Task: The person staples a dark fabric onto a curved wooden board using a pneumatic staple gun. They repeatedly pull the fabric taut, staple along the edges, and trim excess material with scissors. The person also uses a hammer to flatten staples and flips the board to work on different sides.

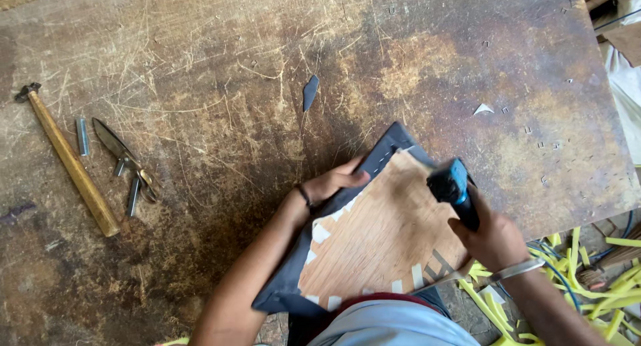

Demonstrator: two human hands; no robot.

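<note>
Clenched round a blue-black stapler (454,189) is the right hand (491,238); the tool is held nose-down on the upper right edge of a wood panel (384,236). Left hand (334,182) is pressed flat, fingers together, on the dark cloth (384,152) which is folded over the panel's upper left edge; nothing is grasped by it, it only presses. A thin black band is seen at the left wrist, a metal bangle at the right.

Panel w/ cloth lies at the near edge of the bench (267,65), approx. in the middle-right, and its lower corner hangs a bit over the edge toward the person. White tabs are seen along the cloth border, left and bottom side.

Far left, well apart from both hands: a hammer (67,157) w/ wooden handle, lying diagonal, and just beside it shears (123,155) and a small metal piece (82,135). A dark scrap (310,92) lies above the panel, not touching. Between tools and panel much bare bench is left, also above the panel up to the far edge. Small staples are scattered on the right part. Beyond the bench's right edge, yellow strips (587,279) are piled on the floor.
</note>
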